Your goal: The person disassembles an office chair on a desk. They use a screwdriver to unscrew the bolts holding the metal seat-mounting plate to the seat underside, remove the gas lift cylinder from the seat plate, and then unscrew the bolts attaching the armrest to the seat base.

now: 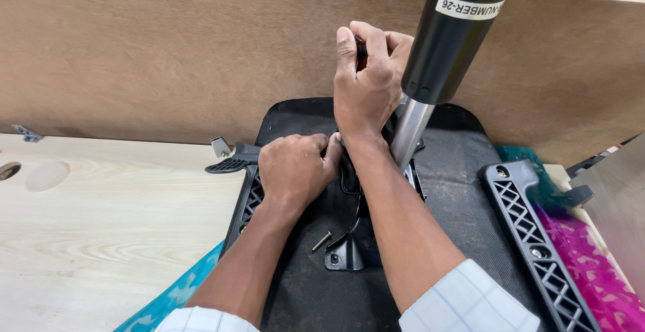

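An upturned black chair seat base (457, 171) lies on the table in the head view. My right hand (366, 83) is closed around a tool with a dark red handle, held upright over the metal mechanism plate (349, 238) at the seat's middle. My left hand (295, 167) is a loose fist resting on the seat beside that plate, its fingers touching the spot under the tool. A black gas-lift cylinder (453, 30) with a silver rod (410, 130) rises from the mechanism just right of my right hand. A loose screw (321, 241) lies on the seat.
Black lattice armrest brackets sit at the seat's right side (537, 238) and left side (248, 201). A brown board wall (168, 50) stands close behind. Light wooden tabletop (101, 224) stretches left. Teal and pink cloth (591, 271) lies under the seat at right.
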